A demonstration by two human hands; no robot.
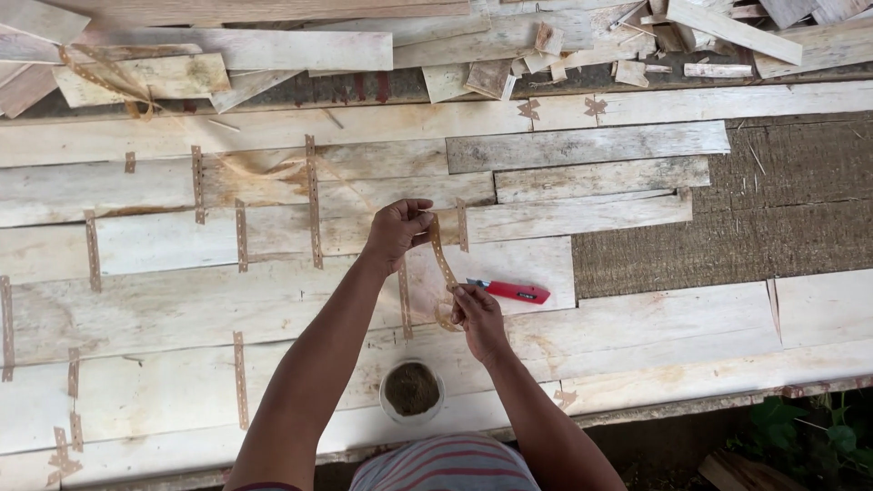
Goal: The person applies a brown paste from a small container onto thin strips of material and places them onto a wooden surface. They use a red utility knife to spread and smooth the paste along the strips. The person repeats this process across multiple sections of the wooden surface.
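I see my left hand (397, 232) pinching the upper end of the brown paper tape strip (443, 259) and my right hand (477, 314) pinching its lower end, strip running diagonally between them over the wood sheets (273, 309), red cutter (509, 291) just beside the right.

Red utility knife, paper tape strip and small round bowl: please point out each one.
red utility knife (516, 292), head view, middle of its red body
paper tape strip (443, 259), head view, stretch between the hands
small round bowl (412, 419), head view, front rim

No packages, labels, signs or screens show anywhere in view
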